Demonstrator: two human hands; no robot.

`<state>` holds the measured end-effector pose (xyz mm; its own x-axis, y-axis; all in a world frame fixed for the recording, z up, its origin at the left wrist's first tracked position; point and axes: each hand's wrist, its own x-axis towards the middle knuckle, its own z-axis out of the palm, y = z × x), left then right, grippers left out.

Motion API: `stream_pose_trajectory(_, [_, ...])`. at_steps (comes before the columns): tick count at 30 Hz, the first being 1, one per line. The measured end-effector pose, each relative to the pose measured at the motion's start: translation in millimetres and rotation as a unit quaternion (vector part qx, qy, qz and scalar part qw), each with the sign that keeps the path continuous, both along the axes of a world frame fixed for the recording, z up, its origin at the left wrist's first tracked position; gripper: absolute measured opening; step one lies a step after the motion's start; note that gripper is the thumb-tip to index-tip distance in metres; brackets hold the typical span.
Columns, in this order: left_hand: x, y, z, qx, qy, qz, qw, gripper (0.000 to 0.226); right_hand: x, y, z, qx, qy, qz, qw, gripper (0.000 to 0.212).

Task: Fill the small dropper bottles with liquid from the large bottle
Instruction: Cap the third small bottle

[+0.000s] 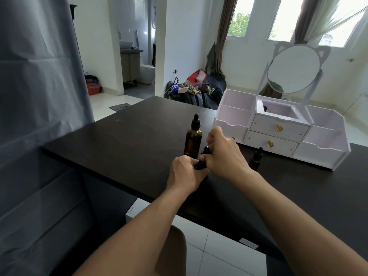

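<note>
Small bottle (201,165): dark glass, black dropper cap, mostly hidden between both hands; body and fill level not discernible. Located on or just above the black table (123,140), near its front edge, directly in front of the large bottle (192,140); contact with the table surface cannot be confirmed.

Large bottle: amber glass, cylindrical, upright on the table, fitted with a black dropper cap and rubber bulb. Liquid level not readable.

Second small bottle (255,158): dark, capped, upright, to the right of the hands and just in front of the white organizer (278,134).

Left hand (186,173): fingers curled tightly around the lower body of the small bottle, knuckles up, thumb side toward the right hand.

Right hand (224,151): fingers bent and closed together on the cap of the small bottle, pinching from above; fingertips hidden behind the back of the hand, so exact finger placement cannot be told.

Both hands touching or nearly touching each other at the bottle.

Organizer: two drawers with gold knobs, open side compartments, round mirror (293,69) on top, placed at the right rear of the table.
</note>
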<state>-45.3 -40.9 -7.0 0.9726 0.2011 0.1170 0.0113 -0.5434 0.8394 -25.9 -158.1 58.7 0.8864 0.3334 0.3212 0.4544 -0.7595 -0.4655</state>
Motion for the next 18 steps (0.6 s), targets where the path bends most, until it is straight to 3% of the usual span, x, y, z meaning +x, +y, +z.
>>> stream_pose_trajectory(5, [2,0,-2,0.008,0.002,-0.010,1.000,0.022,0,-8,4,0.005,0.062,0.042,0.997,0.064])
stream_pose_trajectory(12, [2,-1,-1,0.012,0.000,-0.003,1.000,0.016,1,-6,-1,0.038,0.020,0.016,0.999,0.041])
stream_pose_trajectory(18, [0,0,-3,0.027,-0.021,-0.017,0.999,0.020,0,-13,-10,0.074,0.030,0.022,0.997,0.049])
